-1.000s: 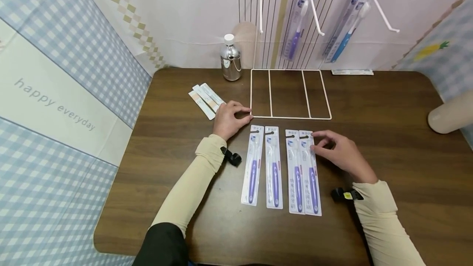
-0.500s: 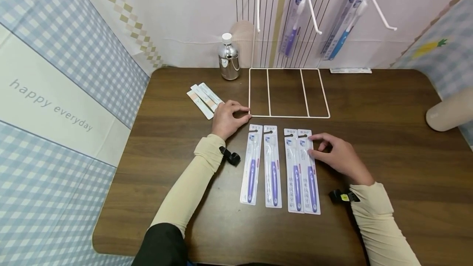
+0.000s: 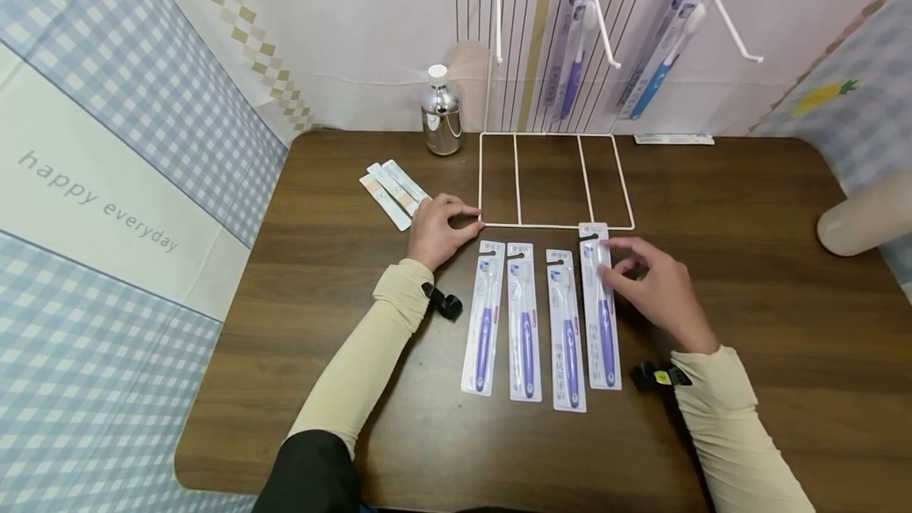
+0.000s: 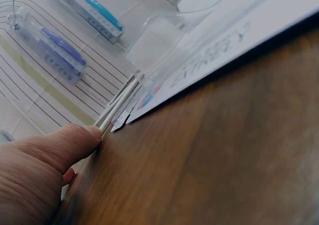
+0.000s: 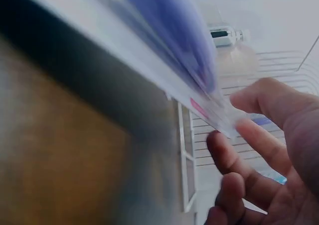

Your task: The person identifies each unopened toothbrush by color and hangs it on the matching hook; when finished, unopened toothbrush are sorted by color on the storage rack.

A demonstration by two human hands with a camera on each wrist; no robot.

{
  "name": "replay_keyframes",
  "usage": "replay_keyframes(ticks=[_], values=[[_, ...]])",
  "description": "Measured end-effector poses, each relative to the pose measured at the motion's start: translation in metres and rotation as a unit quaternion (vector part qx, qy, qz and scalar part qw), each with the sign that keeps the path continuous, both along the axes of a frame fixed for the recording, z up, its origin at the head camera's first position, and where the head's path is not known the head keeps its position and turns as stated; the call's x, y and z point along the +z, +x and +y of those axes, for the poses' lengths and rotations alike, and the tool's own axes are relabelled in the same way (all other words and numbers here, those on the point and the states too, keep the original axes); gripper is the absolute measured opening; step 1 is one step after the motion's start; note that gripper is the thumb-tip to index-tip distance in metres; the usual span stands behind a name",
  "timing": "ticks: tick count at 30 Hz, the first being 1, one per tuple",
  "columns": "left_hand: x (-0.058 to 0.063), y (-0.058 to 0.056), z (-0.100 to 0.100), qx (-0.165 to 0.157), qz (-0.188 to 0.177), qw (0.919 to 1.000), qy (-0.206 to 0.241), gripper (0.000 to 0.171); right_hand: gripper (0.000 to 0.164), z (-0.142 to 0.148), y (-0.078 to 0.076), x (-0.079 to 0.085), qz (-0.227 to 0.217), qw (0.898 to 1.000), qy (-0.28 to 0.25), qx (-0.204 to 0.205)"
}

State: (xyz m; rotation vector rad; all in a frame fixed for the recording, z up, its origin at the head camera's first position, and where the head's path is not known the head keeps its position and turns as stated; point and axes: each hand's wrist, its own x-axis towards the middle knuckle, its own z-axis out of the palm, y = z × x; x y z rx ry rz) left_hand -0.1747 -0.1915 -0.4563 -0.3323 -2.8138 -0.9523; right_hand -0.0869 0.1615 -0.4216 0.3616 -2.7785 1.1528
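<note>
My right hand pinches a packaged purple toothbrush near its top end, between thumb and fingers. In the right wrist view this pack is raised above the table. To its left, several like packs, among them one toothbrush pack, lie on the table in a row. My left hand holds the front left corner of a white wire rack, its thumb on the wire. From the rack's hooks hang a purple toothbrush pack and blue toothbrush packs.
A silver bottle with a white cap stands at the back, left of the rack. Several slim white packets lie beside my left hand. A beige cylinder is at the right edge. A bare white hook juts out at the rack's left.
My right hand has taken the rightmost toothbrush pack and shifted it away from its neighbour, up toward the rack. The left hand stays at the rack corner. The hanging purple pack has swung slightly.
</note>
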Motion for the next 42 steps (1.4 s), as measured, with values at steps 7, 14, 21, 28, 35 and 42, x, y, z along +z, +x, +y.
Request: replay_keyframes(ticks=[7, 14, 21, 28, 35, 42], values=[[-0.001, 0.002, -0.004, 0.003, -0.009, 1.0000, 0.000, 0.030, 0.040, -0.011, -0.023, 0.040, 0.108, 0.993, -0.023, -0.029], [-0.003, 0.003, -0.007, 0.003, -0.010, 0.9999, 0.002, 0.029, 0.040, -0.030, -0.040, 0.107, 0.214, 0.973, -0.071, -0.058], [-0.005, 0.001, -0.009, 0.007, -0.007, 0.9999, 0.003, 0.028, 0.036, -0.058, -0.030, 0.169, 0.246, 0.961, -0.111, -0.067], [-0.007, 0.000, -0.008, 0.006, -0.006, 1.0000, 0.002, 0.029, 0.037, -0.059, -0.044, 0.172, 0.249, 0.962, -0.100, -0.052], [-0.004, 0.001, -0.006, 0.000, 0.007, 0.9999, 0.008, 0.029, 0.039, -0.050, -0.061, 0.155, 0.237, 0.966, -0.088, -0.054], [-0.002, -0.001, -0.002, 0.000, 0.005, 1.0000, 0.004, 0.029, 0.039, -0.054, -0.091, 0.146, 0.224, 0.965, -0.123, -0.065]])
